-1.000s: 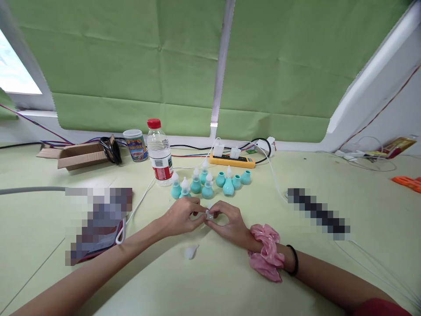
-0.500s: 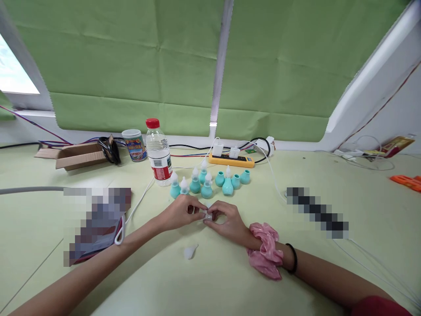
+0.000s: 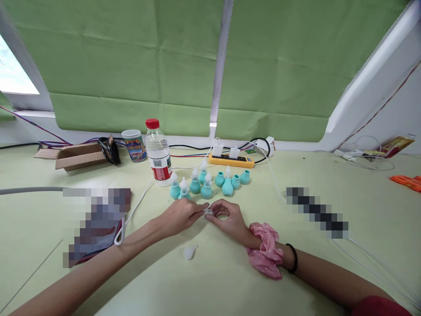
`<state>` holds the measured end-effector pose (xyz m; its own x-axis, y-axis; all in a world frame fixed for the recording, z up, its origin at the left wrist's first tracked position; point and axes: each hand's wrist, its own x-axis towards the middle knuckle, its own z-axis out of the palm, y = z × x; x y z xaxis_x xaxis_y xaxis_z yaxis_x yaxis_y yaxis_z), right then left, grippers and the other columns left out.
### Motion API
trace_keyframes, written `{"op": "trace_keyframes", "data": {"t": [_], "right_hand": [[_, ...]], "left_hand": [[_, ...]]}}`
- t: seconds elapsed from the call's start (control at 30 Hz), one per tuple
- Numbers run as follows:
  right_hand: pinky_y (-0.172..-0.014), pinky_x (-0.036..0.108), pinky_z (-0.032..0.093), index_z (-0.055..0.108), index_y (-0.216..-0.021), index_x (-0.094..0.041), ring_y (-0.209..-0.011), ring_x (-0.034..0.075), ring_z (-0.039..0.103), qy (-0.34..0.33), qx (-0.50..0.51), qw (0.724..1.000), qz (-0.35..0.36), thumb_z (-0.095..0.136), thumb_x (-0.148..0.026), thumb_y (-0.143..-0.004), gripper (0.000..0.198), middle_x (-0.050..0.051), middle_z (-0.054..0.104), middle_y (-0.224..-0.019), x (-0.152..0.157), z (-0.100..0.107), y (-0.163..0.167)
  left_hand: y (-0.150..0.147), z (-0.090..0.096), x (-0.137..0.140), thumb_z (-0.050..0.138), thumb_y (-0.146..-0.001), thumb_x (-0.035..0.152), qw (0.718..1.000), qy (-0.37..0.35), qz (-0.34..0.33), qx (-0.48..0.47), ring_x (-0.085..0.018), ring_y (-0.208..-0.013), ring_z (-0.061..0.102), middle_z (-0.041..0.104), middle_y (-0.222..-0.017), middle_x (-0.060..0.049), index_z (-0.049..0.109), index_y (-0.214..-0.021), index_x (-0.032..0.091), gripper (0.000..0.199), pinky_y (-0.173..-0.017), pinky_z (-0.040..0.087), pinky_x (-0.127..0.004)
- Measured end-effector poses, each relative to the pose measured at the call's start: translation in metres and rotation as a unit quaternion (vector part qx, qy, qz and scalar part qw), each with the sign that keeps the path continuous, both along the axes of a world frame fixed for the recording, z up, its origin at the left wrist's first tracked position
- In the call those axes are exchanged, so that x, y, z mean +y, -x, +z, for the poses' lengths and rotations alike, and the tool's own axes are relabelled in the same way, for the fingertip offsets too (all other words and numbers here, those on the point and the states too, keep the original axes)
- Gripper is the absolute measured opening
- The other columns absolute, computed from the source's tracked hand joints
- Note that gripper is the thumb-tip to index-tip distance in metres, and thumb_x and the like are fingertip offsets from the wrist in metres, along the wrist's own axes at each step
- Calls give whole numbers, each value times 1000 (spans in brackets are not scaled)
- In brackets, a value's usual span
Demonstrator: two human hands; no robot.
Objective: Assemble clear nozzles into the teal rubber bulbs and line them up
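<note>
Between the thumb and fingers of my right hand (image 3: 230, 221) is a small clear plastic piece (image 3: 208, 211). My left hand (image 3: 180, 216) pinches the same piece from the other side, its index finger and thumb drawn close together. The fingers partly hide its shape. On the table nearer to me lies a translucent white pointed tip (image 3: 190, 252). Just beyond my hands stand several teal squeeze bulbs with white tips, one of them this bulb (image 3: 207, 191). To their right are open teal bulbs without tips, such as this bulb (image 3: 245, 177).
A red-capped bottle (image 3: 158, 153) stands behind the bulbs, beside a printed can (image 3: 135, 147) and a cardboard box (image 3: 82, 156). A yellow power strip (image 3: 232, 160) with white plugs lies at the back. Blurred-out items lie left and right, with white cables (image 3: 140, 205) near them.
My left fingers have straightened and closed together at the clear piece, the hand turning slightly. My right hand has shifted only a little. The loose tip and the bulbs stay put.
</note>
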<state>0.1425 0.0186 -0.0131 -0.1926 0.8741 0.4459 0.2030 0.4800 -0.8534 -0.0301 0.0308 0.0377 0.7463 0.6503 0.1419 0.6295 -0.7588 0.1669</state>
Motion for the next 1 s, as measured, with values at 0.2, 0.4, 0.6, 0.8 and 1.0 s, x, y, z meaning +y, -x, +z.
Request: {"op": "trace_keyframes", "data": {"t": [0.2,0.4,0.6,0.8,1.0], "right_hand": [[-55,24,51,56,-71,-15,-59,12,56,9,4,1000,-17,64,-25,-64,14,1,58,-66,-1,0,1],[-54,23,51,56,-70,-16,-57,12,56,-1,1,999,-33,64,-25,-64,14,1,58,-65,-1,2,1],[-54,23,50,56,-65,-15,-59,12,56,-25,-7,999,-47,61,-24,-67,10,2,59,-65,-2,2,-1],[-51,22,50,53,-63,-16,-63,13,57,-59,-6,997,-47,59,-20,-69,9,3,59,-69,-2,4,-1],[-62,26,53,52,-67,-17,-78,15,58,-131,24,991,-14,61,-12,-67,10,5,60,-82,-5,8,0]], "left_hand": [[-3,2,-8,28,-82,17,987,-105,10,123,-16,-44,50,57,-52,-4,43,-117,14,37,-42,30,-23],[-4,6,-12,28,-81,15,983,-100,16,152,-18,-43,49,56,-51,-4,35,-123,11,43,-41,28,-24],[2,12,-15,29,-82,21,996,33,-2,82,-14,-43,44,49,-50,1,27,-127,16,45,-40,24,-21],[-1,14,-15,26,-83,19,998,56,12,18,-12,-42,36,44,-47,2,38,-122,15,42,-43,22,-22],[-2,23,-6,45,-76,35,975,127,85,-160,-12,-60,47,56,-70,-1,58,-103,17,34,-52,33,-21]]}}
